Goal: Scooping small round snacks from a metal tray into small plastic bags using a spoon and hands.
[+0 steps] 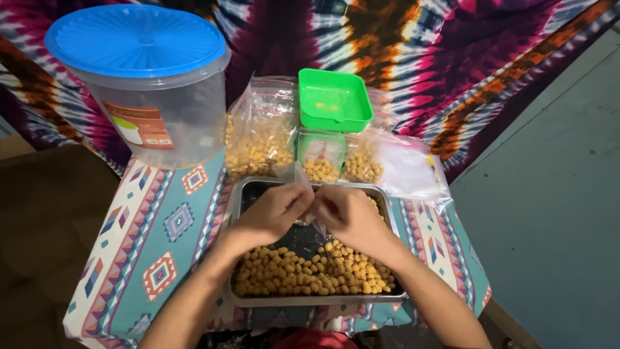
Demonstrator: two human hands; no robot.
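Observation:
My left hand [271,213] and my right hand [349,216] meet over a metal tray [237,194] and together pinch a small clear plastic bag [303,181] by its top edge. The bag's lower part is hidden behind my fingers. The near half of the tray holds a heap of small golden-yellow round snacks [310,271]; its far half shows a dark bare bottom.
Behind the tray stand a green scale with a square pan [332,100], filled clear bags of snacks [258,145], and empty clear bags [407,171]. A big clear tub with a blue lid [139,42] stands far left on the patterned cloth [161,226]. Tie-dye fabric hangs behind.

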